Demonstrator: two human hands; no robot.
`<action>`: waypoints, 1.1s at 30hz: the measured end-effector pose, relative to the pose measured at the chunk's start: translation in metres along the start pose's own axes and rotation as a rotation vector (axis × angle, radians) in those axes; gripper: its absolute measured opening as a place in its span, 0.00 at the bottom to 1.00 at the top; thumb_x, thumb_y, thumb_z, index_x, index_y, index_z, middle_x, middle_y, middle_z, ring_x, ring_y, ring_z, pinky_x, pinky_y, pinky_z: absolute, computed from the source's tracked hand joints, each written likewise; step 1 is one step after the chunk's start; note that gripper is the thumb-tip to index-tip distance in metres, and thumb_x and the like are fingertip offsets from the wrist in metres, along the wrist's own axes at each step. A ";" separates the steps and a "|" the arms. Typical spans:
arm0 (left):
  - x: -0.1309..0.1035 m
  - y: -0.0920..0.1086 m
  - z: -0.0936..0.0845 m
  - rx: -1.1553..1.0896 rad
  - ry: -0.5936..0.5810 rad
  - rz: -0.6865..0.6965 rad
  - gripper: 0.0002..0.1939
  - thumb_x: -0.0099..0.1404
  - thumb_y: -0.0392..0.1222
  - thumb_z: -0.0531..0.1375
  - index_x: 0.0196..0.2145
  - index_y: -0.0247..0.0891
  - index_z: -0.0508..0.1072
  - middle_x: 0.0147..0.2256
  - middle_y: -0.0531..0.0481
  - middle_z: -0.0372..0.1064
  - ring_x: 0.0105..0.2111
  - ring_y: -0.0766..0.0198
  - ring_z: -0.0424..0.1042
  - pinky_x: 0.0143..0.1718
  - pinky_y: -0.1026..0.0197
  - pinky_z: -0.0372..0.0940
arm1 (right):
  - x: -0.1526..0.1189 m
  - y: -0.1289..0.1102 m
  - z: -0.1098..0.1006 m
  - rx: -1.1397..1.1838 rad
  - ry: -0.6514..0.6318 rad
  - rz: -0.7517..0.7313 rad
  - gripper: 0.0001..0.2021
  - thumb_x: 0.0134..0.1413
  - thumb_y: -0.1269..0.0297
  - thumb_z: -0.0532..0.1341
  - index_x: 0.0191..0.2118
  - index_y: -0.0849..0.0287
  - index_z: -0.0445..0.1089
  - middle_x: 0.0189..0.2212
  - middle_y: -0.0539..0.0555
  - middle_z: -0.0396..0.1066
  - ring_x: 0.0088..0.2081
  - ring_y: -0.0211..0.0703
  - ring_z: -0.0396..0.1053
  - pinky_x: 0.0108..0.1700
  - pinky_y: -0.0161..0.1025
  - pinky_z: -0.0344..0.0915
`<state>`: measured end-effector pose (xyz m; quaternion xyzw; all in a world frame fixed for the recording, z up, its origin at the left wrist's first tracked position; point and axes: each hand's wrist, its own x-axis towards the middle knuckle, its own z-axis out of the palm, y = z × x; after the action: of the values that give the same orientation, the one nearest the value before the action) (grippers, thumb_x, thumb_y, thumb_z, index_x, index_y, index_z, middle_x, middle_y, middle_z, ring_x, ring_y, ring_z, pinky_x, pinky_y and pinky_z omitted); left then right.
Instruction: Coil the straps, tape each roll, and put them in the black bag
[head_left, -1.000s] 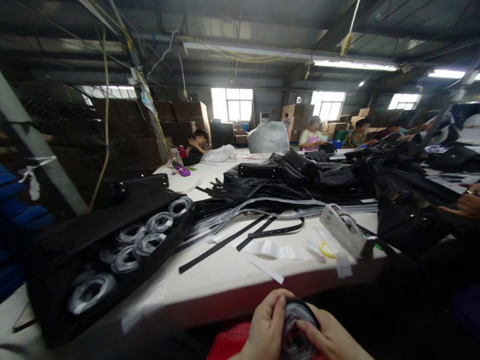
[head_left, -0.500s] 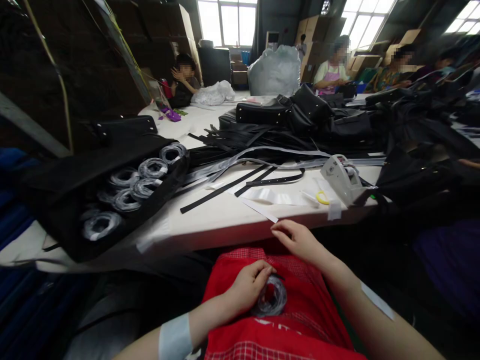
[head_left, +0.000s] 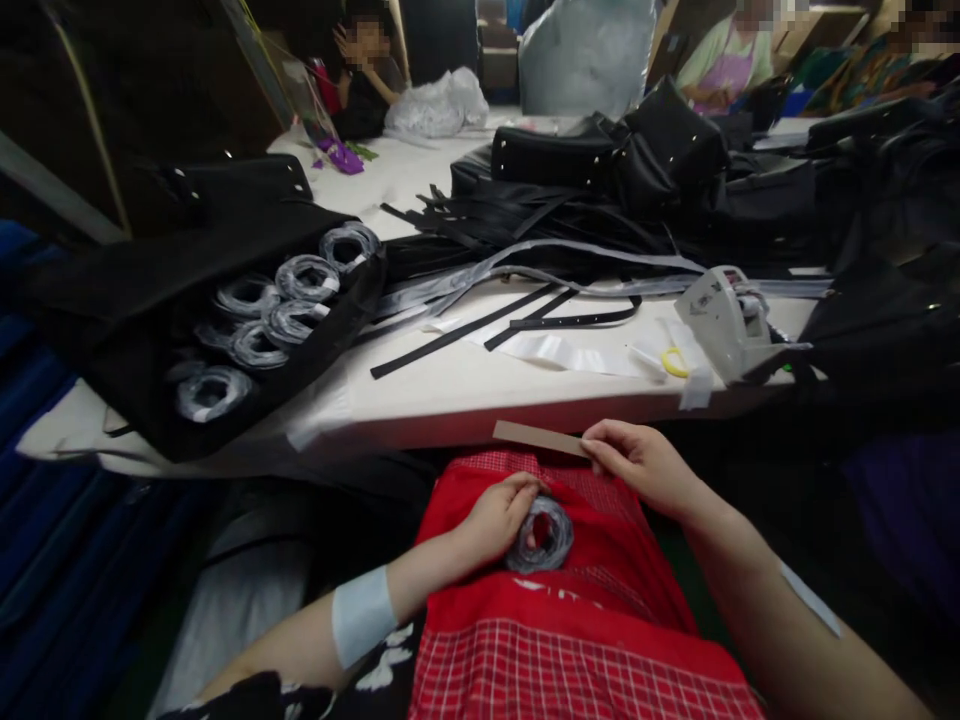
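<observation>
My left hand point(head_left: 501, 515) is closed on a coiled roll of clear plastic-wrapped strip point(head_left: 553, 557), which rests over the red apron point(head_left: 600, 590) on my lap. Between the thumb and fingers of my right hand point(head_left: 630, 462) is one end of a narrow paper strip point(head_left: 536, 438). It points leftward, just in front of the table edge and above the lap. The strip and the coil are apart. Beyond my right hand, a grey tape dispenser point(head_left: 712, 325) stands at the table edge beside a yellow ring point(head_left: 674, 362).
To the left, an open black bag point(head_left: 135, 370) holds several similar coils point(head_left: 304, 280). Black straps point(head_left: 465, 335) lie on the white table point(head_left: 420, 400), with black leather bags point(head_left: 555, 155) heaped behind. Co-workers point(head_left: 731, 60) sit across the table.
My right hand has taken the paper strip from the table edge and drawn it toward me. My left hand still holds the coil. The head view has tilted down.
</observation>
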<state>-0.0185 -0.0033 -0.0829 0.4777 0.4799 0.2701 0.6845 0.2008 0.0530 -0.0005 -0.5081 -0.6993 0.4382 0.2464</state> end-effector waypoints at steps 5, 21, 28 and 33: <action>0.003 -0.003 0.003 -0.063 0.008 -0.017 0.21 0.65 0.59 0.53 0.38 0.37 0.71 0.20 0.52 0.69 0.15 0.65 0.66 0.17 0.66 0.59 | -0.068 -0.007 -0.011 0.350 -0.264 0.213 0.16 0.55 0.56 0.65 0.46 0.59 0.75 0.28 0.55 0.78 0.30 0.46 0.76 0.35 0.40 0.74; 0.002 -0.003 0.007 -0.016 0.028 -0.022 0.24 0.66 0.61 0.52 0.41 0.37 0.71 0.20 0.53 0.70 0.14 0.65 0.67 0.16 0.66 0.59 | -0.091 -0.007 0.029 0.214 0.217 0.081 0.13 0.62 0.52 0.58 0.37 0.57 0.69 0.23 0.53 0.76 0.24 0.42 0.75 0.28 0.36 0.72; 0.001 0.000 0.009 -0.012 0.026 -0.036 0.22 0.66 0.60 0.53 0.41 0.37 0.70 0.23 0.51 0.72 0.15 0.65 0.69 0.15 0.66 0.60 | -0.089 -0.001 0.028 -0.525 0.251 -0.207 0.16 0.60 0.58 0.57 0.23 0.56 0.67 0.17 0.50 0.69 0.19 0.37 0.65 0.25 0.35 0.59; 0.003 0.002 0.010 0.012 0.028 -0.033 0.21 0.66 0.58 0.54 0.42 0.37 0.71 0.25 0.51 0.73 0.16 0.65 0.70 0.16 0.66 0.62 | -0.088 -0.010 0.032 -0.607 0.219 -0.291 0.17 0.58 0.60 0.56 0.19 0.56 0.63 0.14 0.49 0.64 0.17 0.36 0.61 0.23 0.36 0.54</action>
<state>-0.0084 -0.0043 -0.0816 0.4700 0.4987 0.2626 0.6793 0.2022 -0.0415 0.0008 -0.4972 -0.8322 0.1136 0.2174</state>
